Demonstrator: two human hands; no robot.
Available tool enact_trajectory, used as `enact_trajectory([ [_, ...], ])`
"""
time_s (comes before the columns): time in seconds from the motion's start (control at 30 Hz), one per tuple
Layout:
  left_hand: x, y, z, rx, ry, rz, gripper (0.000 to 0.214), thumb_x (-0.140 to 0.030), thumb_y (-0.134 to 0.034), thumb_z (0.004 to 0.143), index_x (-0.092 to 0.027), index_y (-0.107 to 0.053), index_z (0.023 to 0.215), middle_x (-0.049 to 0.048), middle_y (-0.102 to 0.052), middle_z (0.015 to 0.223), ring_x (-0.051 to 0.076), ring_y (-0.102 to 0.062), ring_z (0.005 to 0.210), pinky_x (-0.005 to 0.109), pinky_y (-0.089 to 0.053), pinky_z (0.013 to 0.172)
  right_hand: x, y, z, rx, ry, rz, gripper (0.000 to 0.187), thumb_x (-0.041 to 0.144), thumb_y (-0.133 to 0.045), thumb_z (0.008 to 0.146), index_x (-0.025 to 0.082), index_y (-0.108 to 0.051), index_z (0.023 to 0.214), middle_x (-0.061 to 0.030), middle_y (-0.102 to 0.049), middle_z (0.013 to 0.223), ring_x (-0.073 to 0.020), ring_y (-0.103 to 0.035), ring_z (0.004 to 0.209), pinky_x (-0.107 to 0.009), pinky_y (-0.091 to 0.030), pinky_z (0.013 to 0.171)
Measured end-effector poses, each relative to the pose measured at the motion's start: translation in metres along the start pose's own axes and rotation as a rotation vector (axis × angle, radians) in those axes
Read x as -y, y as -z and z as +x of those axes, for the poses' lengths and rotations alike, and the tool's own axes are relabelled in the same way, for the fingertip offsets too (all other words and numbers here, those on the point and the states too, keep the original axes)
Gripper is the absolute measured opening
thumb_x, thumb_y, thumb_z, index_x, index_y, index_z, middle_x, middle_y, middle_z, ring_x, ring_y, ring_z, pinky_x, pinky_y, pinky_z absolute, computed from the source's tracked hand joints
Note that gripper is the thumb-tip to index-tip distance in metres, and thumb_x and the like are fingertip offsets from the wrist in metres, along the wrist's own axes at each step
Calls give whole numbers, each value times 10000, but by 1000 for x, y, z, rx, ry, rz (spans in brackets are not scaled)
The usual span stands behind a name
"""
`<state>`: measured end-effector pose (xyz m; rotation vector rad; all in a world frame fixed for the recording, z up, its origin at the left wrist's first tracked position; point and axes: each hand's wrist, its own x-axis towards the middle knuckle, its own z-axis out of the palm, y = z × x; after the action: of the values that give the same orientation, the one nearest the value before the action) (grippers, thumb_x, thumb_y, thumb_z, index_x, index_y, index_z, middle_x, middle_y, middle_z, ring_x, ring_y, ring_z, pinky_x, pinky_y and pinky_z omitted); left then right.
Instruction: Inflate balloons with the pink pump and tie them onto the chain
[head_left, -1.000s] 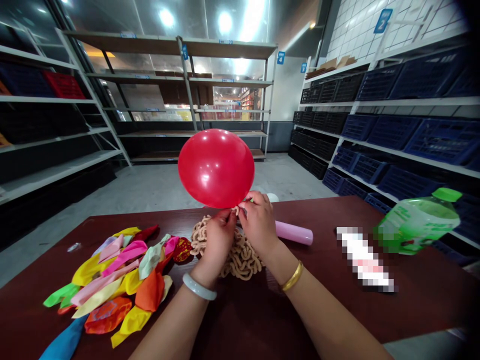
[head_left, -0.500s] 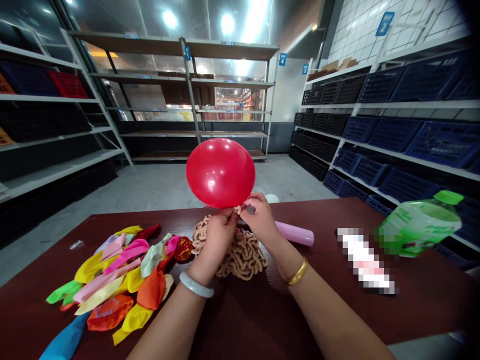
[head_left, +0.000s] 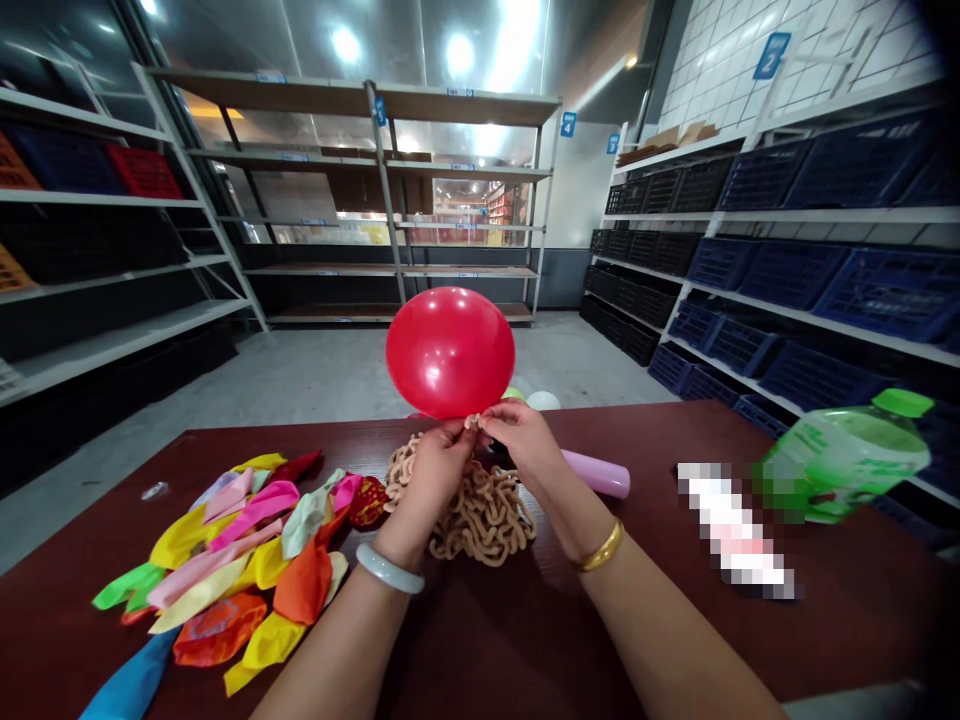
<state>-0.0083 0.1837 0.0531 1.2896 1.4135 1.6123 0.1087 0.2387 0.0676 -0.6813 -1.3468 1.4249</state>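
Note:
A blown-up red balloon [head_left: 450, 350] stands above the far part of the table, its neck down at my fingertips. My left hand [head_left: 436, 468] is closed, pinching the balloon around its neck, which the fingers mostly hide. Thumb and fingers of my right hand [head_left: 525, 436] pinch a short end of tan cord [head_left: 472, 422] right beside the neck. Whether the cord is looped around the neck I cannot tell. Under both hands lies a heap of thick tan cord [head_left: 484, 515]. Behind my right wrist lies a lilac cylinder [head_left: 598, 474], partly hidden.
Several flat, colourful balloons [head_left: 247, 550] are spread over the left of the dark red table [head_left: 510, 640]. On the right are a blurred-out flat object [head_left: 739, 530] and a green-capped bottle [head_left: 844, 455]. Shelves with blue crates [head_left: 780, 265] stand beyond. Pale round shapes [head_left: 542, 400] show behind the table.
The balloon sits slightly lower and further right in the view. My right fingers have shifted a little at the cord end, while my left keeps its pinch. The whole view has shifted slightly.

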Motion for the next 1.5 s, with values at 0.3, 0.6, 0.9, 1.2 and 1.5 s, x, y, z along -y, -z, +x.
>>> enact_trajectory([
  [0.3,0,-1,-1,-4,107,-258,289,-429,-707,753,-141,-733,768,63,-690,703,138,-562,597,243,-421,603,3,5,-1,-43,297,-462,125,217,-636,811,198,-739,742,-36,-653,804,-186,-622,812,-328,-490,790],
  [0.6,7,-3,2,-84,-52,-43,204,-344,-682,742,-164,-709,649,20,-658,635,167,-575,669,266,-428,689,7,1,-10,-143,496,-857,74,197,-705,804,200,-774,831,-76,-667,922,-229,-613,912,-374,-498,884],
  [0.9,-3,-8,1,-124,239,-557,292,-304,-846,540,-127,-744,747,51,-710,689,138,-604,612,240,-436,611,-17,-4,-1,-199,344,-531,68,218,-669,774,177,-715,746,-80,-600,965,-217,-605,907,-380,-517,880],
  [1.2,1,-8,-1,-195,238,-533,311,-294,-847,536,-127,-740,774,81,-733,722,159,-626,621,245,-421,565,-16,-2,-3,-186,353,-688,93,251,-663,780,183,-727,777,-89,-629,949,-236,-595,954,-390,-476,919],
  [1.5,8,-12,1,-191,176,-510,287,-310,-851,529,-158,-736,743,48,-733,737,173,-650,699,285,-483,714,-6,-1,-7,-227,369,-899,36,213,-683,752,203,-699,721,-84,-627,933,-245,-566,965,-379,-449,909],
])
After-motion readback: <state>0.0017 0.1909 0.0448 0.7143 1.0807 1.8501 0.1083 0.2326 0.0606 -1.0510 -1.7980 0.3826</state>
